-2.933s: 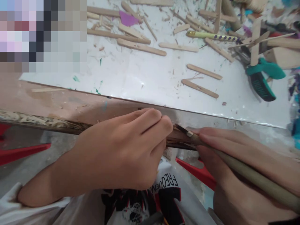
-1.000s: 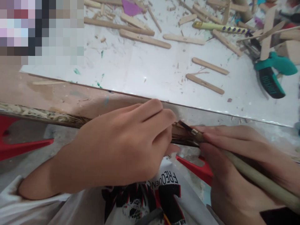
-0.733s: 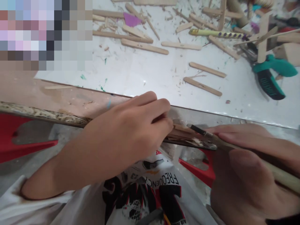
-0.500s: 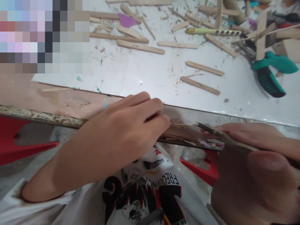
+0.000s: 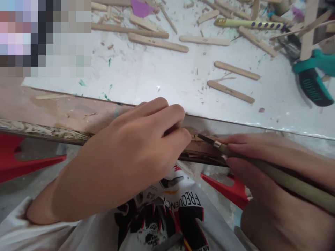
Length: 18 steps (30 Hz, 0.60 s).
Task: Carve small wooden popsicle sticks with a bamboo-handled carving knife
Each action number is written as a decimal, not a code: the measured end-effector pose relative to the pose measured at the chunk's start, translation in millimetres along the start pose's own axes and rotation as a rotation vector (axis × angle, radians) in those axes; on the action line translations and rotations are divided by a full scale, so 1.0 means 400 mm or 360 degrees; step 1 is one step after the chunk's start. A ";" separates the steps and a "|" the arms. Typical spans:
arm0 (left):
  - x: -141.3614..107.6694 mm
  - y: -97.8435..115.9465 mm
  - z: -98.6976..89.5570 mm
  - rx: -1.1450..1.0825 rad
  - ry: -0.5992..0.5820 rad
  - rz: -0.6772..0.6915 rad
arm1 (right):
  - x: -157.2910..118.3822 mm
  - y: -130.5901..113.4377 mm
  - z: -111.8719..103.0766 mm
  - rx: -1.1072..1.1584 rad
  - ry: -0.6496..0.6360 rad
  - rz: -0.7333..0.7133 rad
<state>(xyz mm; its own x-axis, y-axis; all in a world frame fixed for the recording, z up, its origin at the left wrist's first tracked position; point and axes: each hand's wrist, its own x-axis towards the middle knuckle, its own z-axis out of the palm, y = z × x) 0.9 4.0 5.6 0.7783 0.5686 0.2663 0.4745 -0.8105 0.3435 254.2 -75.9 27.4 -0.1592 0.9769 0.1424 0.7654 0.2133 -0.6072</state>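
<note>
My left hand (image 5: 149, 143) is closed, fingers curled down at the table's near edge. From under its fingertips a bit of a wooden craft stick (image 5: 195, 137) shows; the rest is hidden by the hand. My right hand (image 5: 285, 188) grips a wood-carving chisel (image 5: 278, 175) with a pale wooden handle, a silver collar and a dark narrow blade. The blade points left, its tip by the stick and just right of my left fingers. Whether the tip touches the wood I cannot tell.
A white sheet (image 5: 162, 76) covers the table, with loose craft sticks (image 5: 230, 91), wood shavings and a yellow pencil-like stick (image 5: 235, 23) on it. Teal-and-black-handled pliers (image 5: 314, 78) lie at right. Shavings line the edge trough (image 5: 44, 129). Red stool parts (image 5: 225, 190) show below.
My right hand has brought the chisel left and turned it, so its tip is closer to my left fingers. My left hand stays nearly in place. The view has shifted slightly.
</note>
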 end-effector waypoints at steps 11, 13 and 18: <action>-0.002 -0.007 0.004 0.0028 -0.0046 0.0069 | 0.006 -0.010 0.003 0.0056 0.0083 0.0241; -0.003 -0.004 0.005 0.0041 -0.0053 0.0026 | 0.018 -0.001 -0.004 0.0061 0.0037 0.0272; -0.002 0.000 0.006 0.0016 -0.0018 -0.0035 | 0.059 0.034 -0.019 0.0180 -0.0124 0.0184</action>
<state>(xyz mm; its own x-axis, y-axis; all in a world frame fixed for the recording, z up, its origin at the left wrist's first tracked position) 1.4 3.3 3.3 0.7723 0.5846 0.2486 0.4954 -0.7992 0.3403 265.6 -50.1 28.5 -0.1255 0.9921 0.0079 0.7073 0.0951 -0.7005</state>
